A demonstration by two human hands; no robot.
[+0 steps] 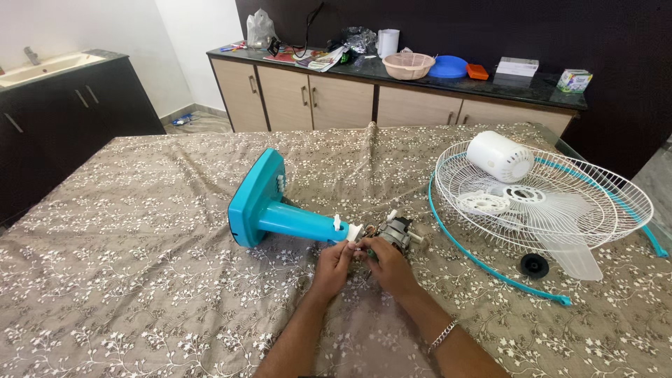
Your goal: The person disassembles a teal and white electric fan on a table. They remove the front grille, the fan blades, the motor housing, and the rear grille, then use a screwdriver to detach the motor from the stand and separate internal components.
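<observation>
A teal fan stand (269,206) lies on its side on the cloth-covered table (140,266), its base toward the left. At its right end sits the bare metal fan motor (397,231) with wires. My left hand (334,264) and my right hand (386,264) meet at the joint between stand and motor, fingers closed on the motor and its wires. My right wrist wears a metal bracelet (442,336).
To the right lie a white wire fan guard (602,210) with a white motor cover (499,157) and clear blades (574,248) on it, a teal rim ring (483,262) and a black knob (534,264). A cluttered counter (420,77) runs behind the table.
</observation>
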